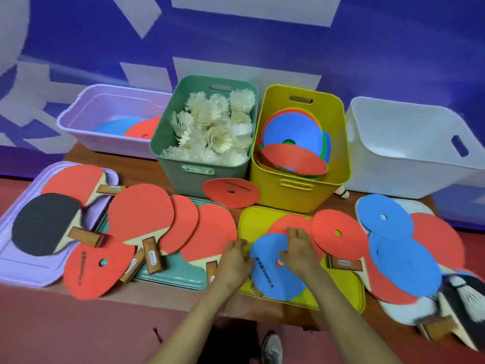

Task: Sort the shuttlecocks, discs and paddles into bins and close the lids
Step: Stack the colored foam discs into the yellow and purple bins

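Both hands work low in the middle of the frame over the yellow lid (350,285), which lies flat on the bench (136,294). The right hand (299,254) lies on a blue disc (273,274) with its fingers spread and nearly straight, gripping nothing. The left hand (233,258) is at that disc's left edge with fingers bent down – whether they pinch the rim cannot be told. A red disc (339,233) overlaps the lid's upper right corner. Across the upper half stand four bins in a row: a purple bin (78,114) with a blue and a red disc inside, a green bin (183,174) heaped with white shuttlecocks (212,127), a yellow bin (296,195) holding a stack of discs, and a white bin (409,153). Another red disc (231,193) lies on the bench just in front of the green and yellow bins. At the left of the frame paddles (140,211) lie overlapping across a purple lid (21,271) and a green lid (178,269) – one has a black face, the others red. At the right, blue and red discs pile on a white lid (399,311), with a loose shuttlecock (464,292) near the lower right corner.
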The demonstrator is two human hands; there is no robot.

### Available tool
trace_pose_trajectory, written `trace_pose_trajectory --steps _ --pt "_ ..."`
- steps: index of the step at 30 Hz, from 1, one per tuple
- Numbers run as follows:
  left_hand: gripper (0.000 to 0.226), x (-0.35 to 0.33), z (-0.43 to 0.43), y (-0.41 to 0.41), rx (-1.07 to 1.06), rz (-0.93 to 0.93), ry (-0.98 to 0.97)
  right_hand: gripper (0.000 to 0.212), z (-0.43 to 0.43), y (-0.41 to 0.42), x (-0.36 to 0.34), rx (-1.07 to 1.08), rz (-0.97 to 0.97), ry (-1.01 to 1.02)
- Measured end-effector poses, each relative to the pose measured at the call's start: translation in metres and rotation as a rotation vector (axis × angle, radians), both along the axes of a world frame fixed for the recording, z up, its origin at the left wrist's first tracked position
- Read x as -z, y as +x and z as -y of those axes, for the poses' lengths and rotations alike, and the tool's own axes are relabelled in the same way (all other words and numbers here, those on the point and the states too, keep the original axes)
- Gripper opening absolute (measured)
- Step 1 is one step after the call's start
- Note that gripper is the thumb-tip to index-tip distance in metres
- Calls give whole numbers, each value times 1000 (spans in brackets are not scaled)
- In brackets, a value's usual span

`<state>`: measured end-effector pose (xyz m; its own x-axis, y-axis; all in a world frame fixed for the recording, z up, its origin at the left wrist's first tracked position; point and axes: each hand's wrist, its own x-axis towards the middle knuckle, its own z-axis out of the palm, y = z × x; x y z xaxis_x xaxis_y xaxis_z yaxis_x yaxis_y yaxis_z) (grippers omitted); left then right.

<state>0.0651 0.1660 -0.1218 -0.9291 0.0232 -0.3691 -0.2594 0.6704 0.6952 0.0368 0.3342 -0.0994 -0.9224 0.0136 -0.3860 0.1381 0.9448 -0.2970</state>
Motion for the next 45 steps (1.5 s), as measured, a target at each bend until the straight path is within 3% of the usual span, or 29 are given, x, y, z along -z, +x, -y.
trace_pose_trajectory --steps 6,10,13,17,20,24,31,39,42,45 --pt "50 3 -37 1 7 65 -150 64 -38 11 13 60 52 -16" --pt "52 -1 -38 -6 -126 48 -37 65 -42 6 14 62 59 -35" --pt "31 -7 -37 -10 -55 -19 -54 63 -44 4 15 82 65 -79" --pt "20 -24 -37 -5 -47 -86 193 69 -52 3 10 169 58 -286" --pt "22 -38 -32 -3 -96 -135 319 51 -62 0 -8 217 -35 -498" --pt "11 -62 -24 -10 -372 -228 465 19 -71 -10 -53 165 -232 -697" --pt "19 -111 -29 -36 -493 -530 314 12 -64 -36 -129 58 -462 -791" --pt "22 -154 11 -63 -660 -608 393 13 -42 -73 -189 -19 -84 -1104" --pt "23 -163 43 -75 -709 -597 437 14 -13 -94 -201 -61 -144 -1067" --pt "24 -165 84 -92 -729 -626 434 14 28 -121 -202 -136 -398 -759"
